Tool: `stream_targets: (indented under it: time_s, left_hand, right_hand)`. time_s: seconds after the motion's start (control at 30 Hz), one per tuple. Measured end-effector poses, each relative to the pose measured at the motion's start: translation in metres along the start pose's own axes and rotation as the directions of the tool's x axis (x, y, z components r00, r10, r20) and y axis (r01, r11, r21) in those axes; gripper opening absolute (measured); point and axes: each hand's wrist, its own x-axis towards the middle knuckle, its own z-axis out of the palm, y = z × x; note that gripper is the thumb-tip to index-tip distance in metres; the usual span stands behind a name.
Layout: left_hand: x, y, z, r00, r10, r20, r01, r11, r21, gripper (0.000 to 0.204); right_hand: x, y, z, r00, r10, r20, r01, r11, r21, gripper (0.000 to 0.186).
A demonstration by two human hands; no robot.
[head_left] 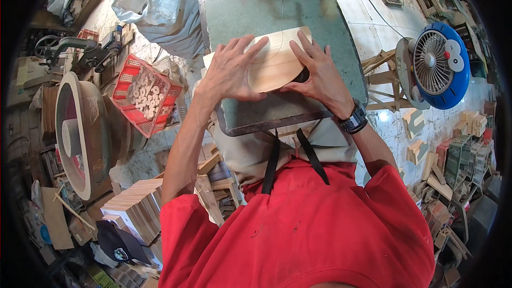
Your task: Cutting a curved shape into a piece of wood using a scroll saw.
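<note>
Head view: board (274, 66) lies crosswise, curved edge (271, 89) facing person (298, 229)

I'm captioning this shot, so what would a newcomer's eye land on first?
The bright red shirt fills the lower middle. Above it, the left hand and right hand hold a pale wooden piece on a dark-edged table. A round blue fan stands out at right, a red basket of small pieces at left.

No legible text or numbers
</note>
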Motion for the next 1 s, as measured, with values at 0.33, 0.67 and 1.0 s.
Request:
stream_targets:
  time_s: [0.33,0.67,1.0]
  left_hand:
    - [0.002,-0.001,-0.002,1.000,0.008,0.005,-0.008,1.000,0.007,0.119]
    - [0.004,-0.005,-0.002,1.000,0.014,0.024,-0.014,1.000,0.009,0.121]
    - [0.009,-0.012,0.001,0.975,0.213,-0.062,-0.213,0.977,0.005,0.112]
  right_hand:
    - [0.000,0.000,0.001,1.000,0.007,-0.005,-0.007,1.000,-0.004,0.108]
    - [0.001,-0.002,0.000,1.000,0.020,-0.001,-0.020,1.000,0.012,0.110]
    - [0.003,-0.002,0.001,1.000,-0.004,-0.005,0.004,1.000,0.014,0.111]
